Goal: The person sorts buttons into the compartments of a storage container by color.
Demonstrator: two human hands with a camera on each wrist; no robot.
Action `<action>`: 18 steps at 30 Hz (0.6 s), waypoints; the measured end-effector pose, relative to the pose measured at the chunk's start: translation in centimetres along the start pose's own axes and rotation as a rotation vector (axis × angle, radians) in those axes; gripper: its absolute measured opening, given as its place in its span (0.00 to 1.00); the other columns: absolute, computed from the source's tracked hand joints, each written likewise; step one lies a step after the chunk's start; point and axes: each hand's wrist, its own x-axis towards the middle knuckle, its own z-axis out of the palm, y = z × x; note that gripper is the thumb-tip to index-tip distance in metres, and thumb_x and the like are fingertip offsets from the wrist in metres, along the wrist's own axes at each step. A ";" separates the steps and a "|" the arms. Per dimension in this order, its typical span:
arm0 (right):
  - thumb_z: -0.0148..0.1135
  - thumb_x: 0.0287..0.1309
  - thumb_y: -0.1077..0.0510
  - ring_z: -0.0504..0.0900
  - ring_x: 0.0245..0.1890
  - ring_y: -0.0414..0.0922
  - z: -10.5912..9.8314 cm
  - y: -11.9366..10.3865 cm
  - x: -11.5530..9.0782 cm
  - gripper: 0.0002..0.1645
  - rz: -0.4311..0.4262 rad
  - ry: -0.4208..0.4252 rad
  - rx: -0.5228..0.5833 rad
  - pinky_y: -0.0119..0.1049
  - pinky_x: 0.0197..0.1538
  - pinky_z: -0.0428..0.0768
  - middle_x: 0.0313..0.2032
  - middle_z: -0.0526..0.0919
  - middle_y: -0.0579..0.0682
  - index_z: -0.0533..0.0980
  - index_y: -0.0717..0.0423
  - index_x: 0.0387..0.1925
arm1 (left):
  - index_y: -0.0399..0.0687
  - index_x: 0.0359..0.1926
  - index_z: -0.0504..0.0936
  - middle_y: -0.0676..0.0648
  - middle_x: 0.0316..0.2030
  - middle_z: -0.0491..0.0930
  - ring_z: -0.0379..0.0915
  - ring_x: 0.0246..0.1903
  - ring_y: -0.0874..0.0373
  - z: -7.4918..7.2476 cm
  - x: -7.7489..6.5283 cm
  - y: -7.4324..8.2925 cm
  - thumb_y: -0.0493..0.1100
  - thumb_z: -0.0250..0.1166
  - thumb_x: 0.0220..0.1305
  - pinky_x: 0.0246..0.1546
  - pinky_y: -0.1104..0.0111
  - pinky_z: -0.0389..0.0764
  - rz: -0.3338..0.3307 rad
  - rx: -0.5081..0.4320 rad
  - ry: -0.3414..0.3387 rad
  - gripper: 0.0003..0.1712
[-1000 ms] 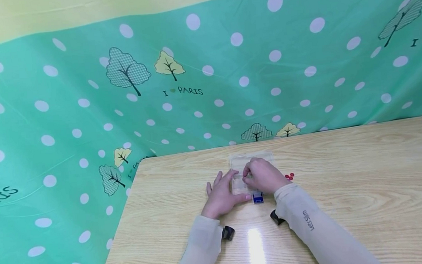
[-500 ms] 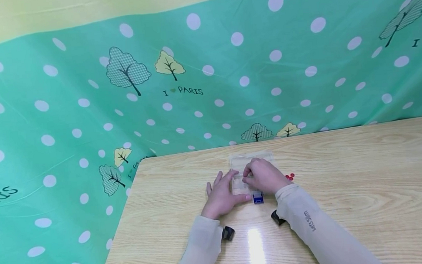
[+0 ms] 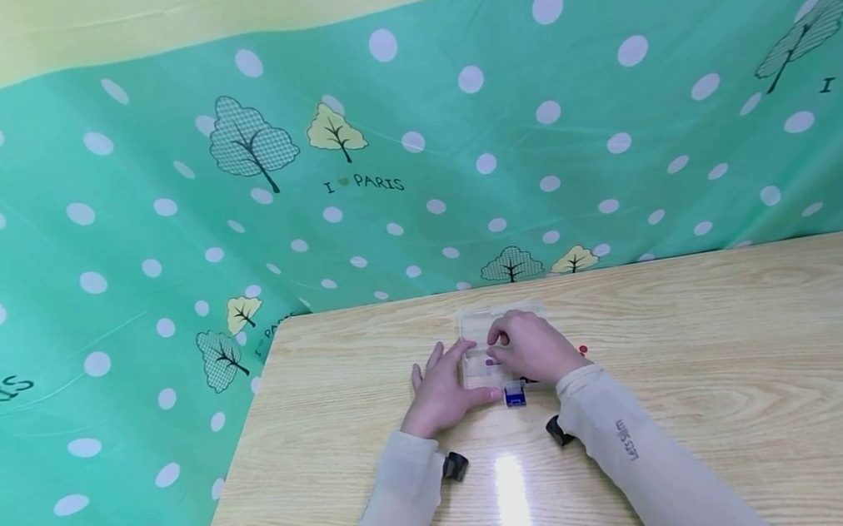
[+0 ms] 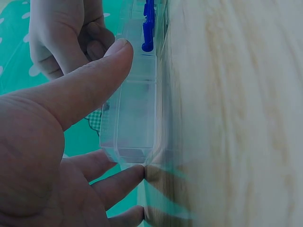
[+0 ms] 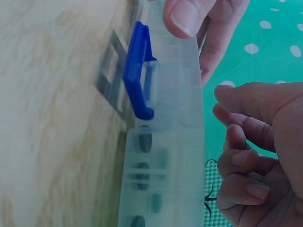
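A clear plastic compartment box (image 3: pixel 476 322) with a blue latch (image 3: pixel 515 396) at its front lies on the table. My left hand (image 3: pixel 444 395) is spread round its near left corner, fingertips touching the end wall and thumb along the front edge. Over the compartments hovers my right hand (image 3: pixel 533 348), fingers loosely curled, thumb and index finger slightly apart with nothing visible between them. Just below those fingertips a small purple disc (image 3: pixel 490 362) shows in the box. Through the box wall (image 5: pixel 189 156), the right wrist view shows several dark discs (image 5: pixel 145 142) inside.
Small red discs (image 3: pixel 583 350) lie on the wooden table (image 3: pixel 703 389) right of the box, partly covered by my right hand. Black devices sit at the left wrist (image 3: pixel 455 465) and right wrist (image 3: pixel 558 431). A green dotted cloth (image 3: pixel 419 238) hangs behind the table.
My right hand has shifted slightly right, and its thumb and index finger have parted. The purple disc now shows in the box beneath them. My left hand stays where it was.
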 end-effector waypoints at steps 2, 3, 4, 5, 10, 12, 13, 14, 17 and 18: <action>0.70 0.60 0.56 0.74 0.30 0.42 -0.2 0.1 -0.2 0.05 0.001 0.009 0.001 0.38 0.37 0.76 0.30 0.77 0.45 0.84 0.53 0.36 | 0.58 0.71 0.69 0.50 0.74 0.63 0.40 0.78 0.46 0.0 0.0 0.0 0.58 0.78 0.52 0.72 0.39 0.29 -0.002 -0.003 -0.001 0.47; 0.70 0.60 0.56 0.73 0.30 0.42 -0.3 0.2 -0.3 0.05 0.004 0.010 -0.001 0.38 0.37 0.76 0.30 0.77 0.45 0.84 0.53 0.36 | 0.59 0.71 0.69 0.51 0.74 0.63 0.40 0.78 0.46 0.0 0.0 0.1 0.58 0.78 0.52 0.72 0.39 0.28 -0.005 -0.003 -0.004 0.47; 0.70 0.60 0.56 0.73 0.30 0.42 -0.4 0.3 -0.4 0.05 0.008 0.011 0.000 0.38 0.37 0.76 0.30 0.77 0.45 0.84 0.53 0.36 | 0.59 0.71 0.69 0.51 0.74 0.63 0.39 0.78 0.46 0.0 0.0 0.1 0.58 0.78 0.52 0.72 0.40 0.28 -0.006 -0.004 -0.004 0.47; 0.70 0.60 0.56 0.73 0.31 0.43 -0.6 0.4 -0.5 0.05 0.014 0.012 0.002 0.38 0.37 0.76 0.30 0.77 0.45 0.84 0.53 0.37 | 0.58 0.71 0.69 0.50 0.74 0.63 0.40 0.78 0.46 0.0 0.0 0.1 0.58 0.78 0.51 0.72 0.39 0.29 -0.004 -0.005 -0.003 0.47; 0.68 0.62 0.55 0.74 0.32 0.44 -1.4 0.9 -1.1 0.05 0.036 0.019 0.004 0.39 0.38 0.76 0.31 0.77 0.45 0.83 0.52 0.38 | 0.58 0.71 0.69 0.50 0.74 0.62 0.40 0.78 0.45 0.0 -0.1 0.1 0.58 0.78 0.51 0.72 0.40 0.29 -0.004 0.003 -0.003 0.47; 0.68 0.63 0.56 0.74 0.32 0.44 -1.9 1.3 -1.4 0.06 0.033 0.029 0.005 0.40 0.38 0.76 0.32 0.77 0.46 0.83 0.53 0.38 | 0.59 0.71 0.69 0.50 0.74 0.62 0.40 0.78 0.45 -0.1 -0.1 0.1 0.58 0.78 0.51 0.72 0.40 0.29 -0.002 0.004 -0.002 0.47; 0.68 0.63 0.55 0.74 0.32 0.44 -2.1 1.4 -1.5 0.06 0.036 0.034 0.007 0.40 0.38 0.76 0.32 0.77 0.46 0.83 0.53 0.39 | 0.58 0.71 0.69 0.49 0.74 0.62 0.40 0.78 0.45 -0.1 -0.1 0.2 0.58 0.78 0.51 0.72 0.39 0.29 0.001 0.004 0.000 0.47; 0.68 0.63 0.55 0.74 0.32 0.44 -2.3 1.6 -1.7 0.06 0.037 0.039 0.012 0.40 0.38 0.76 0.32 0.78 0.46 0.83 0.53 0.39 | 0.58 0.71 0.69 0.49 0.74 0.62 0.40 0.78 0.45 -0.1 -0.1 0.2 0.58 0.78 0.51 0.72 0.39 0.29 0.003 0.004 0.001 0.47; 0.68 0.63 0.56 0.74 0.31 0.44 -2.9 2.1 -2.2 0.06 0.043 0.043 0.019 0.39 0.37 0.75 0.32 0.78 0.46 0.83 0.53 0.39 | 0.59 0.71 0.69 0.50 0.74 0.62 0.40 0.78 0.45 0.0 -0.1 0.2 0.57 0.78 0.51 0.72 0.40 0.28 0.004 0.003 0.005 0.48; 0.68 0.63 0.55 0.74 0.31 0.44 -3.1 2.2 -2.3 0.06 0.048 0.044 0.018 0.39 0.37 0.75 0.32 0.77 0.46 0.83 0.53 0.39 | 0.59 0.71 0.69 0.50 0.74 0.62 0.40 0.78 0.45 0.0 -0.1 0.2 0.57 0.78 0.51 0.72 0.40 0.28 0.002 0.002 0.006 0.48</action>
